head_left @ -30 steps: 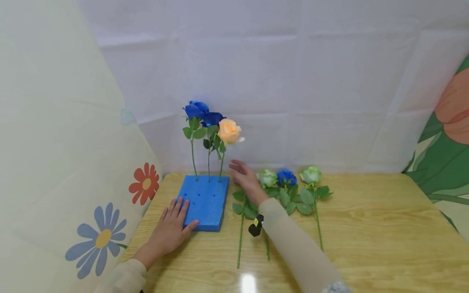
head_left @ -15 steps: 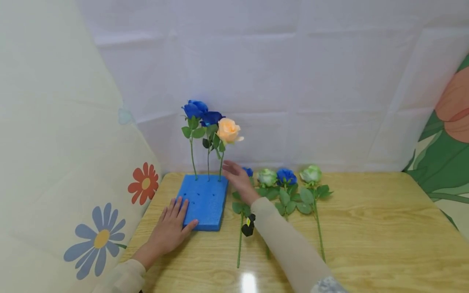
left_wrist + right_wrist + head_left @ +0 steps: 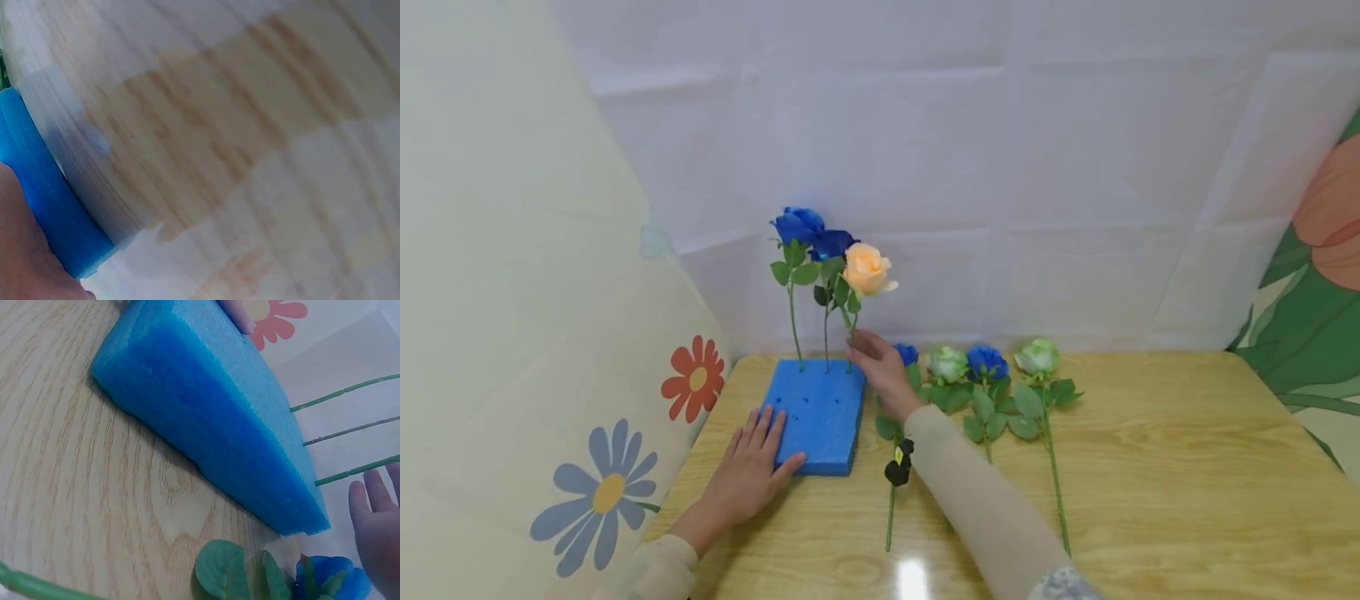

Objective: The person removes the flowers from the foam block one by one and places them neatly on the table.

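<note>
A blue foam block (image 3: 820, 425) holds three upright artificial roses along its back edge. Two are blue roses (image 3: 797, 225); the third is a peach rose (image 3: 867, 269) at the right. My right hand (image 3: 883, 371) is at the lower part of the peach rose's stem, thumb and fingers pinching it just above the block. In the right wrist view, several fingers (image 3: 375, 490) show beside that green stem (image 3: 356, 470); the thumb is out of that view. My left hand (image 3: 748, 475) rests with spread fingers on the block's left front edge.
Right of the block, several roses lie on the wooden table (image 3: 1150, 467): a blue rose (image 3: 987, 362), a green-white rose (image 3: 1037, 358), another green-white rose (image 3: 947, 364) and a partly hidden blue rose (image 3: 906, 354). Small holes (image 3: 806, 400) dot the block. A white cloth (image 3: 925, 167) hangs behind.
My right hand has moved left from above the lying roses to the peach rose's stem, and its fingers have closed in on it. The left hand stays on the block.
</note>
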The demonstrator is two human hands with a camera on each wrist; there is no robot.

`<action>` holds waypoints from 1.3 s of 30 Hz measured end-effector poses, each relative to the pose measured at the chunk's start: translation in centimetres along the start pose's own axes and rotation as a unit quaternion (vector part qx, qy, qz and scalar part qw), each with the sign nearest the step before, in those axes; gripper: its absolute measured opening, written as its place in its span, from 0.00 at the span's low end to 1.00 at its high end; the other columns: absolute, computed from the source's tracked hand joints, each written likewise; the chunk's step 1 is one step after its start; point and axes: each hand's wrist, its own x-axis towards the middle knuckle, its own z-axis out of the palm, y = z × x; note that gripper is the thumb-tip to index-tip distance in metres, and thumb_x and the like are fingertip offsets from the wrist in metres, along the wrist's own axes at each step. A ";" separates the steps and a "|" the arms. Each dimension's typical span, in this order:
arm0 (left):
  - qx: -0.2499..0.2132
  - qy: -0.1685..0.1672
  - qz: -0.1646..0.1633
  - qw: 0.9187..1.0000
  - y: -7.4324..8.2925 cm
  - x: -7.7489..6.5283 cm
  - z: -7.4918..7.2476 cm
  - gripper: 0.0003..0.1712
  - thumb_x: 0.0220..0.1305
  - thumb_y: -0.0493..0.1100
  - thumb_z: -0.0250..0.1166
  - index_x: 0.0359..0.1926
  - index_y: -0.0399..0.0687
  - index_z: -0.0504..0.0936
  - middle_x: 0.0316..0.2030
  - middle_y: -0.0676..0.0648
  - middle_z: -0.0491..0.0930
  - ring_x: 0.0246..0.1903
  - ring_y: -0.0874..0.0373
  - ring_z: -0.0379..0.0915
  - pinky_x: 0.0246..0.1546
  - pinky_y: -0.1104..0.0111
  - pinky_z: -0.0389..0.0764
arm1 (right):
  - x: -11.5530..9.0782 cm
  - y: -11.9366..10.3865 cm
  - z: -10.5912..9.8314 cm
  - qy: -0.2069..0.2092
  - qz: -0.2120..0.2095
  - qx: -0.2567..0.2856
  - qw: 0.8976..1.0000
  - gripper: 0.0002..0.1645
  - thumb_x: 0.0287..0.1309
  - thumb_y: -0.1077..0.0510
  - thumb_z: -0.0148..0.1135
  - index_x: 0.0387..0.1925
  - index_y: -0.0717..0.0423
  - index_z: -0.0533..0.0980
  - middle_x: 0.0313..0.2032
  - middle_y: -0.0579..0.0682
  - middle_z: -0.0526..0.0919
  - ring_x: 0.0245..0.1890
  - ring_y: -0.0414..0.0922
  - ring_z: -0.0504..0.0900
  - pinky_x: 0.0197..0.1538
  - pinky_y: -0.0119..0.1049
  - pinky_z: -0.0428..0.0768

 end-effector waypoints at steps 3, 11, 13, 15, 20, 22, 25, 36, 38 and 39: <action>-0.004 0.006 0.001 1.000 0.0 -0.2 0.0 0.52 0.73 0.71 0.46 0.79 0.35 0.51 0.78 0.30 0.46 0.77 0.31 0.36 0.73 0.36 0.46 | -0.1 -0.1 0.2 0.002 -0.009 0.012 1.000 0.24 0.66 0.55 0.67 0.63 0.48 0.77 0.59 0.47 0.83 0.63 0.46 0.78 0.66 0.44 0.75; 0.002 0.007 0.002 1.000 0.1 -0.3 0.0 0.52 0.74 0.71 0.45 0.79 0.37 0.50 0.78 0.31 0.46 0.77 0.31 0.37 0.73 0.36 0.45 | -0.1 -0.4 0.7 0.017 -0.016 0.023 0.999 0.20 0.64 0.59 0.68 0.58 0.46 0.81 0.53 0.44 0.86 0.56 0.43 0.82 0.61 0.41 0.79; 0.004 0.006 0.000 1.000 0.1 -0.3 0.0 0.51 0.74 0.71 0.45 0.79 0.37 0.49 0.78 0.31 0.45 0.77 0.31 0.36 0.74 0.37 0.45 | -0.1 -0.3 0.8 0.024 -0.019 0.033 0.999 0.19 0.65 0.61 0.67 0.56 0.48 0.82 0.52 0.46 0.87 0.54 0.44 0.84 0.61 0.42 0.80; 0.005 0.004 -0.001 1.000 0.1 -0.3 -0.1 0.51 0.74 0.71 0.45 0.79 0.37 0.49 0.78 0.32 0.45 0.77 0.31 0.36 0.74 0.37 0.45 | 0.0 -0.3 0.9 0.030 -0.020 0.050 0.998 0.18 0.65 0.62 0.67 0.56 0.51 0.82 0.52 0.50 0.87 0.54 0.47 0.84 0.61 0.43 0.80; 0.005 0.003 -0.003 1.000 0.1 -0.3 -0.2 0.51 0.74 0.71 0.45 0.79 0.37 0.49 0.79 0.32 0.45 0.77 0.31 0.36 0.74 0.37 0.44 | 0.1 -0.3 1.2 0.043 -0.024 0.078 0.996 0.17 0.64 0.65 0.66 0.55 0.57 0.83 0.51 0.55 0.87 0.52 0.49 0.86 0.59 0.44 0.82; 0.006 0.001 -0.004 1.000 0.0 -0.3 -0.2 0.51 0.74 0.71 0.44 0.79 0.37 0.49 0.79 0.32 0.44 0.77 0.31 0.35 0.74 0.37 0.44 | 0.1 -0.3 1.3 0.050 -0.026 0.085 0.995 0.17 0.64 0.66 0.66 0.54 0.58 0.83 0.51 0.57 0.87 0.51 0.48 0.86 0.57 0.43 0.83; 0.006 -0.001 -0.005 1.000 0.0 -0.4 -0.2 0.51 0.74 0.71 0.44 0.79 0.37 0.49 0.79 0.32 0.44 0.77 0.32 0.35 0.74 0.37 0.45 | 0.1 -0.4 1.4 0.057 -0.025 0.097 0.993 0.16 0.64 0.67 0.66 0.53 0.59 0.83 0.52 0.61 0.86 0.51 0.50 0.86 0.57 0.44 0.83; 0.008 -0.004 -0.002 1.000 0.1 -0.5 -0.4 0.51 0.74 0.71 0.45 0.79 0.36 0.50 0.78 0.31 0.46 0.77 0.31 0.36 0.74 0.37 0.46 | 0.2 -0.2 1.3 0.068 -0.013 0.106 0.992 0.17 0.63 0.68 0.66 0.53 0.58 0.84 0.51 0.59 0.87 0.48 0.46 0.87 0.58 0.45 0.82; 0.009 -0.003 -0.002 1.000 0.1 -0.4 -0.5 0.52 0.74 0.72 0.45 0.79 0.37 0.50 0.78 0.31 0.46 0.77 0.31 0.36 0.74 0.37 0.46 | 0.2 -0.3 1.3 0.067 -0.015 0.108 0.992 0.17 0.63 0.68 0.66 0.53 0.59 0.83 0.51 0.60 0.86 0.48 0.46 0.87 0.58 0.46 0.82; 0.008 -0.003 -0.001 1.000 0.1 -0.4 -0.5 0.52 0.74 0.72 0.45 0.79 0.37 0.50 0.78 0.31 0.46 0.77 0.31 0.36 0.74 0.37 0.45 | 0.2 -0.3 1.2 0.067 -0.018 0.109 0.992 0.17 0.63 0.68 0.65 0.54 0.59 0.83 0.52 0.61 0.86 0.49 0.46 0.87 0.58 0.46 0.82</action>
